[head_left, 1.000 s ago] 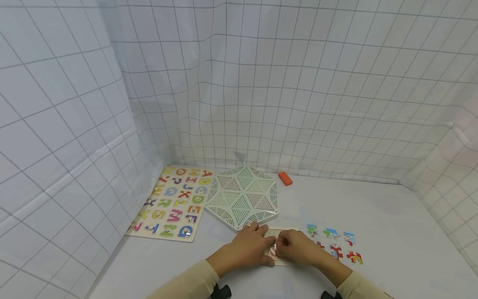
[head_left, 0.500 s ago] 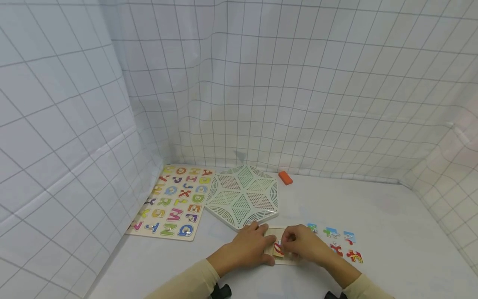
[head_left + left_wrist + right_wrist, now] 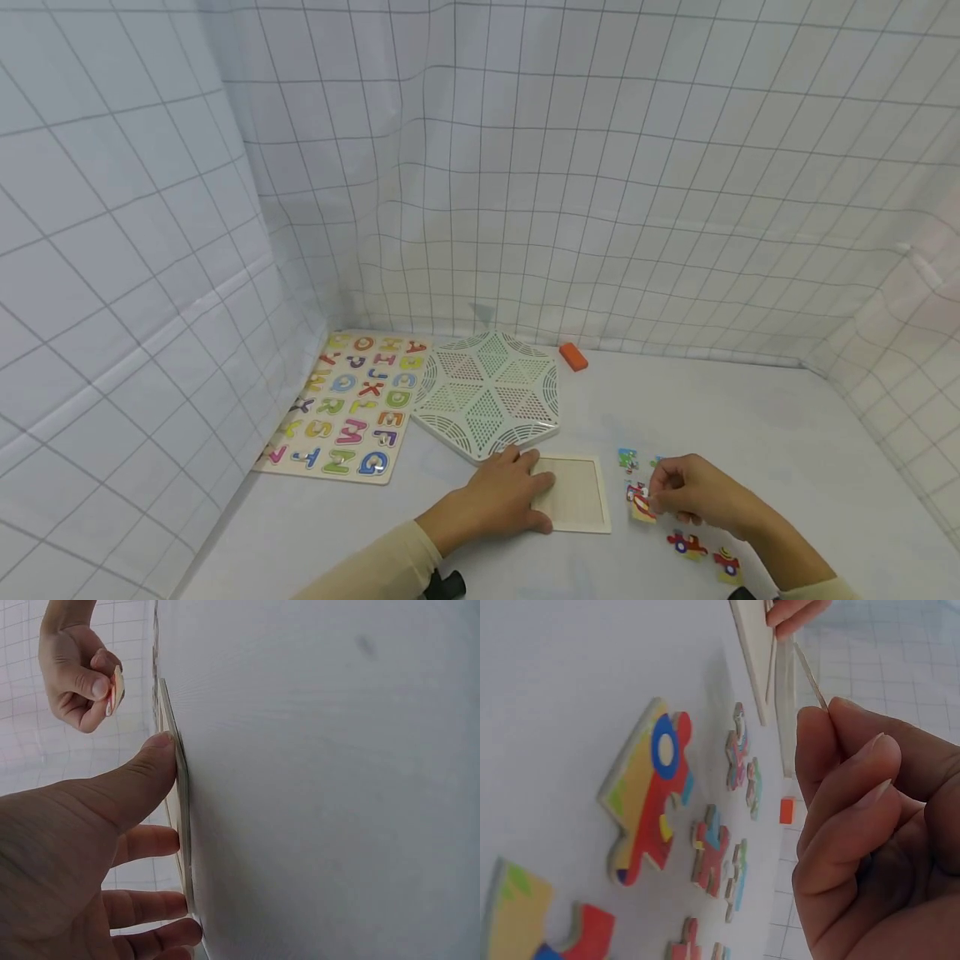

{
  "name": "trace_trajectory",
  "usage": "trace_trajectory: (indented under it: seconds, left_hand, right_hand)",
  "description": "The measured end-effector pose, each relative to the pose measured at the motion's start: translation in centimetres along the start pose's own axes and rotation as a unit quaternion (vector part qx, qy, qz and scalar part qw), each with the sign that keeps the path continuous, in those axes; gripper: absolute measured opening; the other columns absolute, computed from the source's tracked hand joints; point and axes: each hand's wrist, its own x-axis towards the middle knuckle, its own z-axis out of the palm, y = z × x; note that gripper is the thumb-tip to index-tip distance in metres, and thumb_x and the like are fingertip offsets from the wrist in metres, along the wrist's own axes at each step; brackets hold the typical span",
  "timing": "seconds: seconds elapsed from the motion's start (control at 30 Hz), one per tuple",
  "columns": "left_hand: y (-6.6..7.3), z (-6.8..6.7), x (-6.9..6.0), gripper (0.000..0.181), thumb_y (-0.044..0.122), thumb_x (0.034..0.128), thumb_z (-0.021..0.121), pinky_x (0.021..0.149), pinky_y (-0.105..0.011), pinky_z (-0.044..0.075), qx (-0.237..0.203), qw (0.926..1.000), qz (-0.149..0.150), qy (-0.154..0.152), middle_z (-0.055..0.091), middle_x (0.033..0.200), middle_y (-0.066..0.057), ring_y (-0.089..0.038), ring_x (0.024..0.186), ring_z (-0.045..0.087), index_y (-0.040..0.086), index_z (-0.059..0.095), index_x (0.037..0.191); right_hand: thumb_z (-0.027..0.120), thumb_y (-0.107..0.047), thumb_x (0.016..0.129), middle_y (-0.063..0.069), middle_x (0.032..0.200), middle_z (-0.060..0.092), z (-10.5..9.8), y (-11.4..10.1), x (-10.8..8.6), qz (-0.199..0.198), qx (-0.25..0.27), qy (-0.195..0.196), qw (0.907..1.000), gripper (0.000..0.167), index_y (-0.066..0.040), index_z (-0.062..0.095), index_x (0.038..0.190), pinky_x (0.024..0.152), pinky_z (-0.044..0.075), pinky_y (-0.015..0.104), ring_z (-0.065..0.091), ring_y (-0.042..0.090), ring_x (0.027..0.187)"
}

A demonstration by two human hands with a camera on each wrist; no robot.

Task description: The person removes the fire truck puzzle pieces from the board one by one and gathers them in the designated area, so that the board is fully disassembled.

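My left hand rests with spread fingers on the left side of a shallow wooden puzzle tray, whose bare bottom shows. In the left wrist view the left thumb and fingertips press along the tray's edge. To the right of the tray, my right hand pinches a red and yellow jigsaw piece between thumb and index finger. The right wrist view shows that piece edge-on, held above the table. Several loose jigsaw pieces lie on the white surface beneath and around the right hand.
Behind the tray lies a hexagonal board with a star pattern. A wooden alphabet board is at the left, and an orange block sits near the back. Grid-patterned cloth walls surround the table.
My right hand has lifted the jigsaw piece out of the tray and carried it right, over the loose pieces. Two front pieces are now uncovered. The left hand stays on the tray.
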Motion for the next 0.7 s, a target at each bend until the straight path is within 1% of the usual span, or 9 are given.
trace_trajectory:
  seconds: [0.1,0.2,0.3,0.47,0.6,0.7]
  left_hand:
    - [0.0,0.0,-0.1,0.063,0.062,0.0862,0.07,0.108,-0.044,0.044,-0.004,1.0,0.0,0.001,0.053,0.148,-0.004,-0.024,0.132,0.048,0.031,0.062,0.141]
    - [0.0,-0.1,-0.1,0.063,0.062,0.0863,0.07,0.108,-0.045,0.044,-0.005,1.0,0.0,0.001,0.053,0.148,-0.004,-0.025,0.133,0.048,0.031,0.062,0.141]
    - [0.0,-0.1,0.0,0.063,0.062,0.0866,0.07,0.108,-0.044,0.044,-0.003,1.0,0.001,-0.001,0.053,0.148,-0.004,-0.025,0.133,0.048,0.031,0.061,0.141]
    - [0.0,-0.2,0.0,0.063,0.063,0.0873,0.069,0.108,-0.042,0.044,0.0,1.0,0.004,-0.005,0.053,0.147,-0.005,-0.024,0.132,0.048,0.031,0.061,0.141]
    - [0.0,-0.2,0.0,0.063,0.063,0.0872,0.069,0.106,-0.039,0.045,0.008,0.9999,0.004,-0.006,0.053,0.147,-0.005,-0.024,0.13,0.049,0.031,0.061,0.141]
    - [0.1,-0.2,0.0,0.064,0.064,0.0869,0.068,0.107,-0.04,0.045,0.013,0.9999,0.003,-0.004,0.053,0.148,-0.006,-0.024,0.131,0.048,0.032,0.061,0.142]
  right_hand:
    - [0.068,-0.006,0.091,0.006,0.074,0.063,0.5,0.5,-0.1,-0.007,0.002,-0.021,0.9997,0.007,0.0,0.065,0.091,0.047,0.037,0.02,0.043,0.007,0.053]
    - [0.069,-0.007,0.09,0.001,0.071,0.061,1.3,0.6,0.1,-0.014,-0.016,-0.031,0.9993,0.006,-0.003,0.065,0.088,0.048,0.038,0.019,0.044,0.007,0.053]
    - [0.072,-0.009,0.088,-0.005,0.066,0.055,1.9,0.6,0.2,-0.012,-0.046,-0.027,0.9985,0.008,-0.006,0.065,0.084,0.048,0.039,0.019,0.045,0.006,0.052]
    - [0.075,-0.013,0.086,-0.008,0.065,0.054,2.2,0.4,0.5,-0.017,-0.091,-0.014,0.9956,0.012,-0.01,0.064,0.08,0.048,0.038,0.019,0.045,0.003,0.053]
    - [0.077,-0.015,0.085,-0.008,0.066,0.054,2.4,0.3,0.7,-0.018,-0.11,-0.004,0.9938,0.014,-0.011,0.065,0.08,0.05,0.039,0.02,0.046,0.003,0.056]
    - [0.077,-0.014,0.084,-0.007,0.066,0.054,2.4,0.2,0.7,-0.007,-0.117,0.003,0.993,0.012,-0.013,0.066,0.08,0.05,0.039,0.021,0.047,0.005,0.057]
